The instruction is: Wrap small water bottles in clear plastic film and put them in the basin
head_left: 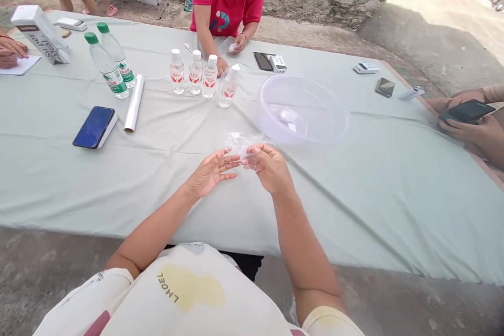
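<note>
My right hand (273, 170) is closed on a crumpled piece of clear plastic film (240, 142), pinched between thumb and fingers. The film spreads out beyond my fingertips, above the cloth. Beside it, my left hand (210, 172) has its fingers apart, with their tips close to the film; whether they touch it I cannot tell. Just past my hands, on the right, stands a translucent plastic basin (334, 128) with a small clear and white item (289, 117) in it. A film-covered small bottle (229, 88) stands at the end of a row of small water bottles (195, 74).
A person in a pink shirt (240, 8) across the table reaches toward the bottles. On the left are a film roll (134, 104), a phone (93, 127), tall green-capped bottles (106, 71) and a white box (41, 35). Another person's hands (472, 128) hold a dark device at right.
</note>
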Available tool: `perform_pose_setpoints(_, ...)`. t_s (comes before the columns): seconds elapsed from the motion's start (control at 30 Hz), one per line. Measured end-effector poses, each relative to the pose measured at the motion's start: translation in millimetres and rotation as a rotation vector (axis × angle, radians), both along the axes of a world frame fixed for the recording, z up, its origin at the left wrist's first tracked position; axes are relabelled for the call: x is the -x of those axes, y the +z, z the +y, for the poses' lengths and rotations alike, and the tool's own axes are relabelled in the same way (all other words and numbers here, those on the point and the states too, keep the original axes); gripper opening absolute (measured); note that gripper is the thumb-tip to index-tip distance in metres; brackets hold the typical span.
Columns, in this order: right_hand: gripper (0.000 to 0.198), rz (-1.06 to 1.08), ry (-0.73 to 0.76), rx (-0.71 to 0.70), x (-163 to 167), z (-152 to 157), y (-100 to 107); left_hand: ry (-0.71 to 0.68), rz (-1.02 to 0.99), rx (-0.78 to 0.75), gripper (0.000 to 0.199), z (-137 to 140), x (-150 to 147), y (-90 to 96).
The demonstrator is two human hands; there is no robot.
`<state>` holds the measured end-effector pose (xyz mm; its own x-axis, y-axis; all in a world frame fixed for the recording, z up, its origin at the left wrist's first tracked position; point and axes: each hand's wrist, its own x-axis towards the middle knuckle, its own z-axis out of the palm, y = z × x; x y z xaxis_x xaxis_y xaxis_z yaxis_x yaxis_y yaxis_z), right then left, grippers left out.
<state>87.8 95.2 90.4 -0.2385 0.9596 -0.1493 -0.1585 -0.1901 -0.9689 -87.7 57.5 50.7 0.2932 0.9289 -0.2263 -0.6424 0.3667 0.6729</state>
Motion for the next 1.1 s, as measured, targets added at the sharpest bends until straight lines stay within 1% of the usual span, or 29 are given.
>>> perform_pose_setpoints(0.07, 0.035, 0.041, 0.008, 0.054, 10, -18, -18, 0.062, 0.102, -0.021, 0.033, -6, 0, 5.3)
perform_pose_setpoints(0.13, 0.034, 0.059, 0.007, 0.080, 16, -31, -32, 0.163, 0.168, -0.007, 0.021, -12, 4, 7.6)
perform_pose_setpoints(0.2, 0.035, 0.042, 0.001, 0.081, 15, -39, -42, 0.264, 0.130, 0.022, 0.016, -17, 14, 9.4)
perform_pose_setpoints(0.23, 0.037, 0.024, -0.027, 0.074, 14, -41, -45, 0.294, 0.086, 0.034, 0.014, -19, 21, 10.6)
perform_pose_setpoints(0.33, 0.040, -0.027, -0.218, 0.067, 7, -42, -50, 0.315, -0.041, 0.072, 0.008, -25, 43, 15.3)
perform_pose_setpoints(0.37, 0.043, -0.037, -0.241, 0.087, 6, -41, -50, 0.318, -0.069, 0.079, 0.009, -27, 48, 16.3)
perform_pose_setpoints(0.4, 0.047, -0.038, -0.200, 0.124, 8, -40, -51, 0.321, -0.087, 0.079, 0.011, -29, 52, 16.4)
perform_pose_setpoints(0.43, 0.053, -0.025, -0.103, 0.168, 12, -40, -51, 0.324, -0.097, 0.074, 0.012, -33, 54, 15.3)
perform_pose_setpoints(0.5, 0.062, 0.057, 0.160, 0.232, 26, -40, -52, 0.300, -0.105, 0.055, 0.014, -42, 55, 9.2)
perform_pose_setpoints(0.53, 0.063, 0.119, 0.239, 0.240, 35, -40, -53, 0.263, -0.099, 0.051, 0.015, -47, 55, 4.6)
perform_pose_setpoints(0.57, 0.060, 0.184, 0.253, 0.228, 45, -41, -53, 0.209, -0.080, 0.054, 0.017, -52, 55, -0.7)
perform_pose_setpoints(0.6, 0.057, 0.239, 0.210, 0.206, 53, -41, -53, 0.145, -0.039, 0.067, 0.018, -57, 56, -5.9)
perform_pose_setpoints(0.63, 0.053, 0.276, 0.135, 0.183, 61, -41, -53, 0.095, 0.029, 0.092, 0.018, -62, 59, -10.5)
perform_pose_setpoints(0.67, 0.050, 0.289, 0.057, 0.168, 67, -40, -52, 0.087, 0.126, 0.125, 0.017, -65, 62, -14.0)
perform_pose_setpoints(0.7, 0.047, 0.276, -0.002, 0.160, 71, -40, -51, 0.130, 0.241, 0.158, 0.016, -67, 67, -16.0)
perform_pose_setpoints(0.73, 0.044, 0.239, -0.024, 0.158, 74, -39, -49, 0.215, 0.358, 0.179, 0.015, -68, 71, -16.2)
perform_pose_setpoints(0.8, 0.036, 0.105, 0.015, 0.156, 77, -39, -47, 0.384, 0.536, 0.153, 0.020, -65, 76, -12.1)
perform_pose_setpoints(0.83, 0.031, 0.027, 0.057, 0.147, 79, -40, -46, 0.413, 0.592, 0.104, 0.027, -63, 76, -8.5)
perform_pose_setpoints(0.87, 0.027, -0.041, 0.109, 0.129, 81, -41, -46, 0.390, 0.635, 0.040, 0.036, -60, 74, -4.7)
perform_pose_setpoints(0.93, 0.024, -0.127, 0.199, 0.094, 85, -43, -49, 0.258, 0.717, -0.085, 0.047, -54, 67, 1.4)
perform_pose_setpoints(0.97, 0.024, -0.148, 0.226, 0.086, 85, -44, -51, 0.194, 0.751, -0.129, 0.046, -51, 62, 2.7)
perform_pose_setpoints(1.03, 0.028, -0.167, 0.238, 0.082, 83, -45, -56, 0.123, 0.783, -0.164, 0.033, -46, 56, 1.2)
perform_pose_setpoints(1.1, 0.032, -0.183, 0.202, 0.094, 74, -45, -59, 0.133, 0.747, -0.127, 0.021, -42, 56, -5.0)
